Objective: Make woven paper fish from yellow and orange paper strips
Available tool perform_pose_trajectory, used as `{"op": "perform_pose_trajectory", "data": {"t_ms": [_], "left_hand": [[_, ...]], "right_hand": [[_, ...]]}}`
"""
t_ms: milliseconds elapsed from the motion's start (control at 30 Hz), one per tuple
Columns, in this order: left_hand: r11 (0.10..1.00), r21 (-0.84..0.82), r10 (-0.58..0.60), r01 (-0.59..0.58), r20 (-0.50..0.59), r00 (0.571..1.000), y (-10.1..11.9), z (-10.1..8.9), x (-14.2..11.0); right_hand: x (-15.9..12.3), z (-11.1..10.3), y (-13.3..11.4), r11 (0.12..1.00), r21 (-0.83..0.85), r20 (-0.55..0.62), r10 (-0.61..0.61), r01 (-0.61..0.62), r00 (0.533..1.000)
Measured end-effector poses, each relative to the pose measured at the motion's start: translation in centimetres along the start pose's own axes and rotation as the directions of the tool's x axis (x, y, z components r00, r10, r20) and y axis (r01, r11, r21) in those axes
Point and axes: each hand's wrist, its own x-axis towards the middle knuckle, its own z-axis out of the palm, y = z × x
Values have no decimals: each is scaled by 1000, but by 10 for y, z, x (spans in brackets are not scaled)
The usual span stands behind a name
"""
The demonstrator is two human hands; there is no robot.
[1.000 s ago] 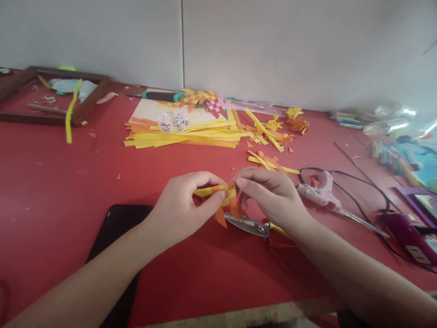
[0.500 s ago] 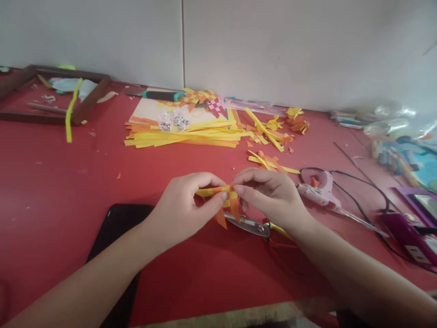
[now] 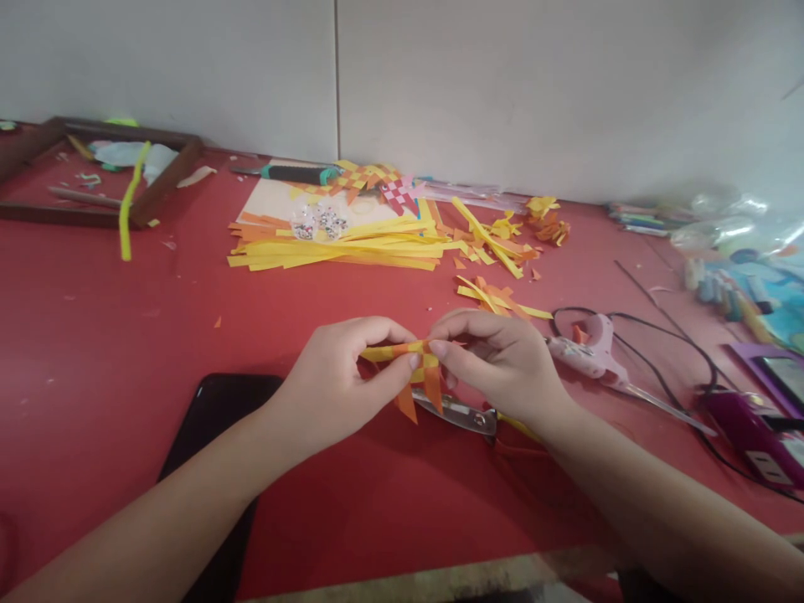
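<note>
Between my two hands is a small piece of woven paper strips [image 3: 430, 374], orange and yellow, with orange ends hanging down. My left hand [image 3: 344, 381] pinches its left side between thumb and fingers. At its upper right edge, my right hand [image 3: 499, 362] pinches it too, and the fingers partly cover the weave. Just beneath lie scissors [image 3: 468, 416] with yellow handles, partly hidden by my right hand and the paper. A black phone-like slab [image 3: 217, 419] lies under my left forearm.
Yellow and orange paper strips [image 3: 339, 254] lie in a pile farther back, near woven paper fish [image 3: 397, 194] and a green-black handled cutter [image 3: 295, 174]. A pink glue gun [image 3: 590, 352] with a black cord lies right. A brown frame [image 3: 169, 172] stands at the back left.
Almost nothing differs. Both hands keep their pinch on the woven paper, and its hanging orange ends have shifted very slightly.
</note>
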Motion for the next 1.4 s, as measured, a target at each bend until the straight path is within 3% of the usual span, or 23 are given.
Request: {"op": "perform_pose_trajectory", "data": {"t_ms": [567, 800, 900, 1067, 1267, 1400], "left_hand": [[1000, -5, -2, 2, 4, 1000, 0, 0, 0], [993, -93, -74, 73, -6, 997, -3, -1, 1], [955, -252, -147, 156, 55, 988, -6, -2, 2], [813, -511, -210, 280, 192, 959, -7, -4, 3], [758, -569, -201, 318, 260, 944, -7, -6, 3], [792, -527, -191, 306, 262, 946, -8, -5, 2]], "right_hand": [[-1, 1, -2, 1000, 1, -8, 30, -30, 1000], [0, -4, 4, 965, 236, 56, 105, -115, 993], [1, -7, 8, 963, 262, -7, 73, -69, 997], [-1, -9, 4, 991, 135, -21, -20, 22, 1000], [-5, -8, -2, 986, 26, -48, -163, 164, 985], [-6, -9, 1, 959, -2, -40, -283, 283, 958]]}}
